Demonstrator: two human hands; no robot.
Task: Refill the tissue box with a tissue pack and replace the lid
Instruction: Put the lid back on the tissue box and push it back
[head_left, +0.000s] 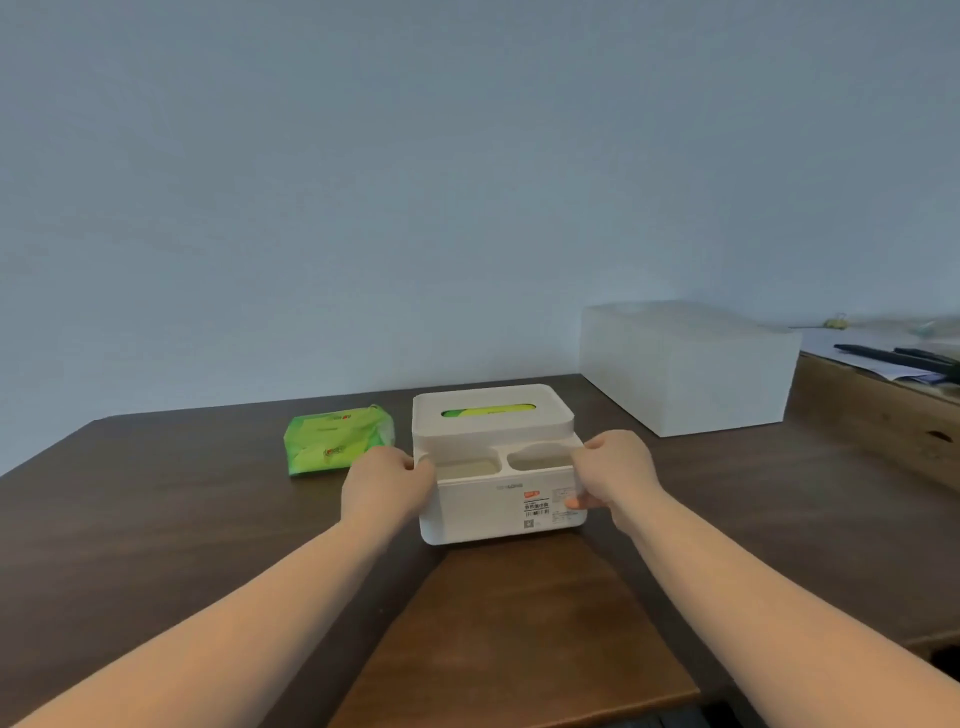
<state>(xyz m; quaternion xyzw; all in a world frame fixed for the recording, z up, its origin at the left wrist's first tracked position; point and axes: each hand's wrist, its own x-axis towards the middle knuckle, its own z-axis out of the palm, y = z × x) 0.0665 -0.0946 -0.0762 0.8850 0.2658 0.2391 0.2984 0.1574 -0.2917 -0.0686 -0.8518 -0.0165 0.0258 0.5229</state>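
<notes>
Two hands hold our white tissue box (498, 506) on the dark table (156, 493): left hand (387, 486) and right hand (615, 475) grip its sides. Its lid (491, 410) is on. A green tissue pack (337, 439) lies just beside.

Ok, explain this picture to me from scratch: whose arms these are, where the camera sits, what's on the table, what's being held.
There is one view, from a camera worn on the person's head, looking forward and down. The bare arms are that person's own. The left hand and right hand grip the sides of a white plastic tissue box on the dark wooden table. Its white slotted lid is on, with green showing through the slot. A green plastic tissue pack lies to its left, and a large white rectangular box stands back right.
</notes>
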